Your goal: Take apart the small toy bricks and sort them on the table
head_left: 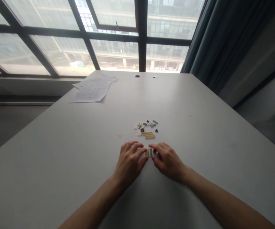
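My left hand (131,159) rests low over the white table, its thumb and index finger closed on a small tan brick (147,153). Just right of that brick stands a narrow grey brick (151,153), with a thin gap between the two. My right hand (166,159) has its thumb and index finger bent round the grey brick's right side. Beyond my hands lie tan plates (149,135), stacked or side by side, which I cannot tell. A small black piece (142,130) is at their left end.
Loose white and grey pieces (142,125) form a small pile behind the tan plates, with a black piece (156,130) to the right. Printed papers (92,90) lie at the table's (80,133) far left. Windows and a dark curtain (209,44) stand behind.
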